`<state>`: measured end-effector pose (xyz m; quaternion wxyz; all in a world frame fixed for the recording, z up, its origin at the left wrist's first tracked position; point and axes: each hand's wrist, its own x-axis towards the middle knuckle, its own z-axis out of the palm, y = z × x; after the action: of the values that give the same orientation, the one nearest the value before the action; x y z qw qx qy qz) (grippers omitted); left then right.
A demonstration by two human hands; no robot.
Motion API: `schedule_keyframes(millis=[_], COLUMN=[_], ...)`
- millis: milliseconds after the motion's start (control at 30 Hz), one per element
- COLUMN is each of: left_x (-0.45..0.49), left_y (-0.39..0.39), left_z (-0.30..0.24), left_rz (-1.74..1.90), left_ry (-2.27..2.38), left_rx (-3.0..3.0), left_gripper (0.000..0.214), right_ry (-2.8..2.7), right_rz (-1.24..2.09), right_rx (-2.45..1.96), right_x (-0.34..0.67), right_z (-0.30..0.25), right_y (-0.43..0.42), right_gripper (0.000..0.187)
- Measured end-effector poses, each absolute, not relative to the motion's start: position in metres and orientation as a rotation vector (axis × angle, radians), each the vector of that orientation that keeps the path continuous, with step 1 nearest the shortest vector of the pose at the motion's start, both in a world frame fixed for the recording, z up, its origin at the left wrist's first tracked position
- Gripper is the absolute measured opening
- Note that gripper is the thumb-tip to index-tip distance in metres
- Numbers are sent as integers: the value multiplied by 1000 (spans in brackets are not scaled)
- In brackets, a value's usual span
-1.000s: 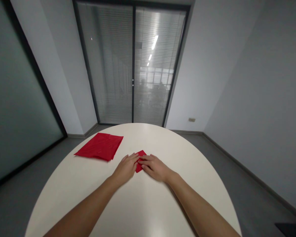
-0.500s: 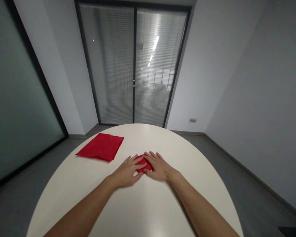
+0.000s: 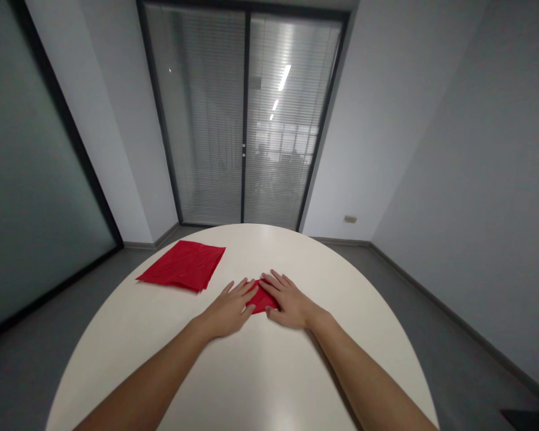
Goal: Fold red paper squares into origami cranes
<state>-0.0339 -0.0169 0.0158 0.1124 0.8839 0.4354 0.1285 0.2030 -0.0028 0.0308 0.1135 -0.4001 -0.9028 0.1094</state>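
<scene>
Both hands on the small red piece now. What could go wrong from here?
1. The left hand and right hand cover parts of the small red piece, so a crooked edge might go unnoticed.
2. Uneven pressure could make it slide on the smooth-looking table.
3. The larger red sheet lies near the table's edge; a nudge might push it over.

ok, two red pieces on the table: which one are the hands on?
The smaller red piece, between left hand and right hand, fingers of both partly covering it. The larger red piece lies apart, farther left, touched by neither.
</scene>
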Motion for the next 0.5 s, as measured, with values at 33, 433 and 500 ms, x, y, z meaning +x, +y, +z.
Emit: schedule_keyframes(millis=[33, 433, 500], left_x=[-34, -31, -28], left_y=[-17, -14, -16], left_z=[16, 24, 26], left_rz=[385, 695, 796], left_ry=[1274, 1499, 1425], left_rx=[2591, 2681, 2676], left_gripper=[53, 40, 40], right_ry=[-2668, -2622, -2582], right_rz=[359, 381, 359], right_rx=[-1151, -1385, -1386], right_x=[201, 199, 201], right_z=[30, 28, 26], right_y=[-4, -4, -2], right_gripper=[72, 71, 74])
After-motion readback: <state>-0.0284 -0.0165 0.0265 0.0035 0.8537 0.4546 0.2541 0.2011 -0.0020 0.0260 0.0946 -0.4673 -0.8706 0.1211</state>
